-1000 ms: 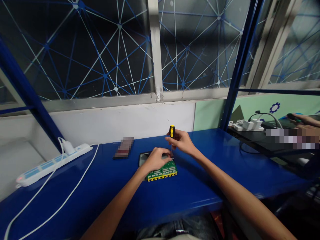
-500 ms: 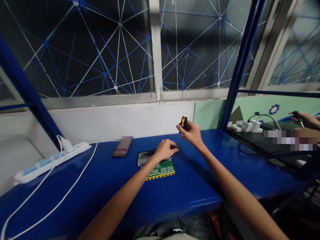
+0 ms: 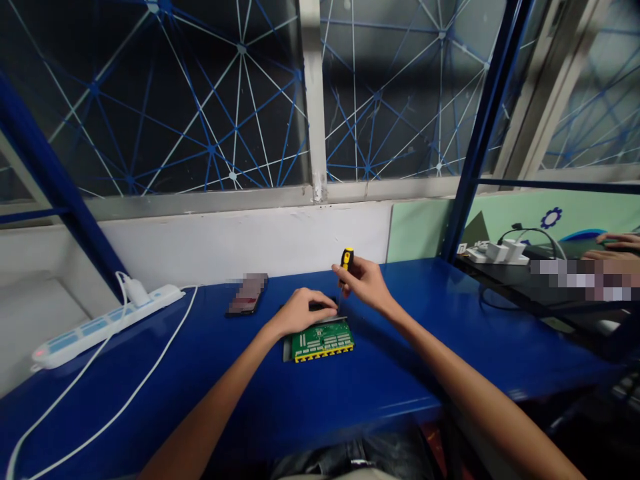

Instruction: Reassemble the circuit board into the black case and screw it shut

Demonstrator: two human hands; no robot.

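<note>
Your right hand (image 3: 363, 283) was clamped on the black-and-yellow screwdriver (image 3: 347, 259), handle up, shaft down near your left fingertips; tip contact: can't tell. Your left hand (image 3: 303, 310) lay over the black casing (image 3: 317, 306) behind the green circuit board (image 3: 323, 339), hiding most of that casing. Couldn't tell if those fingers pinched anything. Board sat flat on the blue table (image 3: 240, 400), yellow strip facing you. Phone (image 3: 253, 293), partly pixelated, lay beyond your left hand. White power strip (image 3: 107, 327) and looping cable (image 3: 165, 353) sat far left, well apart. Co-worker's hand (image 3: 617, 241) was over the black desk at right.
</note>
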